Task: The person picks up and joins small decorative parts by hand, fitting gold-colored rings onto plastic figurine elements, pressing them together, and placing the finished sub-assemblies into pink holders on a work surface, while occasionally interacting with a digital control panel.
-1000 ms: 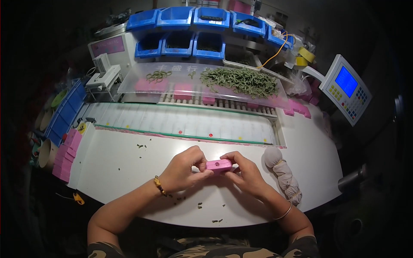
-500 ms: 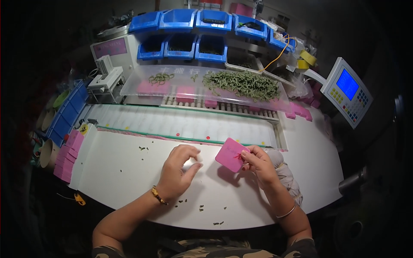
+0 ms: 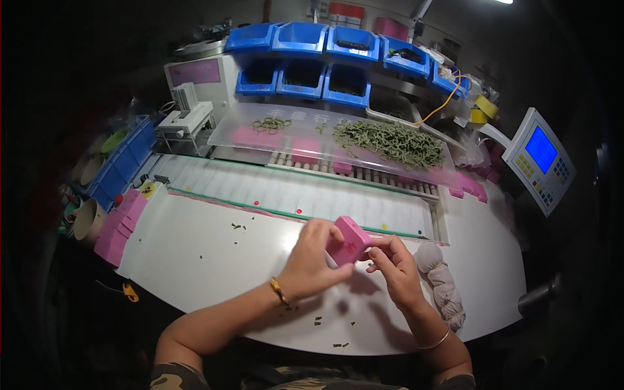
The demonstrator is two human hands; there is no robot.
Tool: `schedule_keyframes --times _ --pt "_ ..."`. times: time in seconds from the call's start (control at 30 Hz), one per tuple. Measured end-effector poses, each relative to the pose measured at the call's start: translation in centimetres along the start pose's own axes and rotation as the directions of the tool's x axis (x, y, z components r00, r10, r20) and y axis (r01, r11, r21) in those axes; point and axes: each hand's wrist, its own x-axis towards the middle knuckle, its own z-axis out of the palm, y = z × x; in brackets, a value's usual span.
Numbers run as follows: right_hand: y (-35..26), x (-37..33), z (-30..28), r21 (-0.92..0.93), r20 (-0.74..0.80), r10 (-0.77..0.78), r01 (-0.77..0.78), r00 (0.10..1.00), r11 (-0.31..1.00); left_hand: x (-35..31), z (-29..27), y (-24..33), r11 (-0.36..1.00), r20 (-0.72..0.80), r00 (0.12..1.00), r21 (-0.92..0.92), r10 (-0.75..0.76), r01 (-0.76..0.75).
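My left hand [image 3: 317, 260] is closed around the left side of a small pink box [image 3: 354, 239], with its thumb below and its fingers at the upper left. The box is raised above the white table [image 3: 195, 227] and tilted, with a red mark on the face toward me. My right hand [image 3: 395, 268] is at the box's right edge, its thumb and index finger bent toward each other. Whatever lies between those fingertips is too small to make out. Short dark green bits [image 3: 318, 320] are scattered on the table below my hands.
A clear tray [image 3: 227, 135] carries a heap of twisted green pieces [image 3: 390, 143]. Before it runs a conveyor [image 3: 292, 192]. Blue bins [image 3: 299, 39] stand behind. At right are a tied cloth bundle [image 3: 443, 286] and a keypad display [image 3: 539, 159]; pink boxes [image 3: 117, 234] stack at left.
My left hand has moved right and taken hold of the pink box. My right hand has shifted its grip to the box's edge. The box has turned, and the view has swung left.
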Motion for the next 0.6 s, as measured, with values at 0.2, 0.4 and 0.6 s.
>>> schedule_keyframes --times 0.2,0.4,0.6 --pt "1.6 -1.7 -4.2 -0.736 0.218 -0.217 0.306 0.952 0.605 3.5 -7.4 -9.2 0.934 -0.307 0.930 0.226 -0.202 0.278" --pt "0.8 -4.0 -5.0 -0.849 0.319 0.023 0.275 0.948 0.452 5.3 -10.7 -12.8 0.773 -0.354 0.907 0.500 -0.229 0.390" --pt "1.8 -5.3 -2.9 -0.814 0.522 0.080 0.468 0.849 0.345 6.7 -10.8 -13.4 0.714 -0.417 0.866 0.513 -0.278 0.476"
